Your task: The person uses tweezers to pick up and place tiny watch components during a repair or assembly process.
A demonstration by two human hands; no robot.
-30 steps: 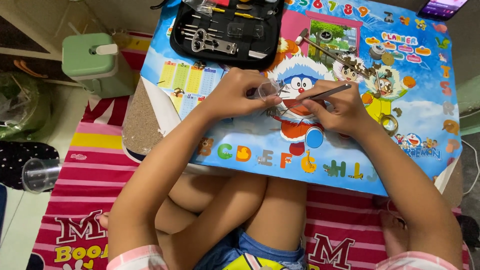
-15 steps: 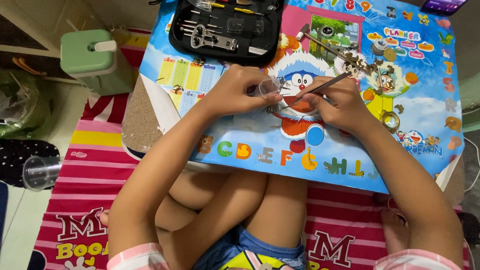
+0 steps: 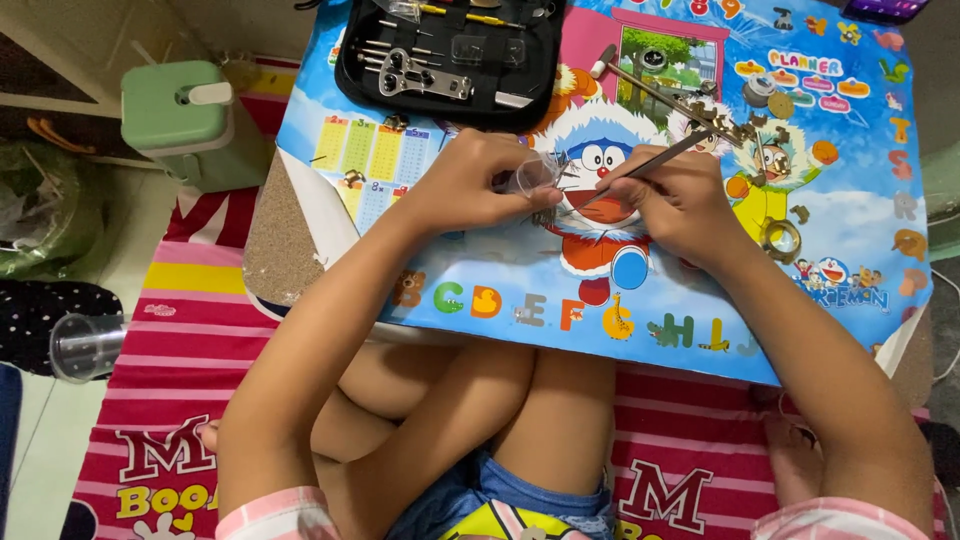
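My left hand point(image 3: 472, 182) grips a small clear plastic case point(image 3: 533, 175) just above the colourful cartoon mat point(image 3: 560, 300) on the low table. My right hand point(image 3: 672, 200) holds thin metal tweezers point(image 3: 650, 163); their tip points left to the clear case, between the two hands. What sits at the tweezers' tip is too small to tell. Both hands hover over the middle of the mat, close together.
A black open tool case point(image 3: 450, 50) with metal tools lies at the mat's far edge. Small metal parts point(image 3: 730, 125) and a round ring-shaped part point(image 3: 780, 238) lie to the right. A green box point(image 3: 185, 120) and a clear cup point(image 3: 85, 345) stand on the left, beside the striped red blanket point(image 3: 170, 330).
Both hands stay together over the mat; the tweezers have tilted slightly and their tip has come closer to the clear case. The view has shifted a little.
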